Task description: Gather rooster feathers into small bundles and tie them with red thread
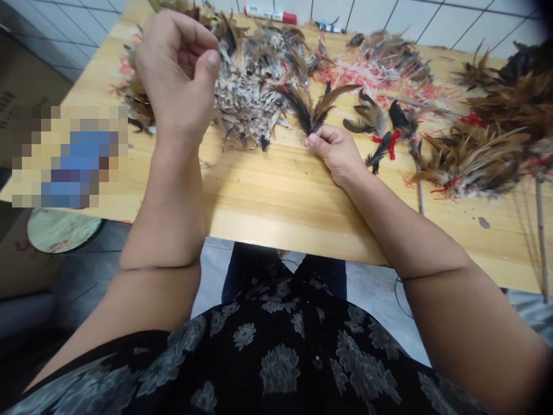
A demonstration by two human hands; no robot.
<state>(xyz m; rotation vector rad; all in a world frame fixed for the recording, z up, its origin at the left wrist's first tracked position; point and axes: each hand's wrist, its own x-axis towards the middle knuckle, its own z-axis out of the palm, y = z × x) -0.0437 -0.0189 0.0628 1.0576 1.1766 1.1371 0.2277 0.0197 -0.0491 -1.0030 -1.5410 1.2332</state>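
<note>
My right hand (334,151) rests on the wooden table (276,190) and pinches the quill ends of a small bunch of dark brown feathers (313,106) that fans upward. My left hand (179,72) is raised above the table, fingers curled toward the thumb over a big heap of speckled brown and white feathers (254,86). What the left fingers hold, if anything, I cannot make out.
Loose feathers with red thread scraps (380,75) lie at the back. Tied feather bundles (488,150) and thin sticks (542,230) fill the right side. A red and white marker (270,14) lies at the far edge. A blurred patch covers the table's left.
</note>
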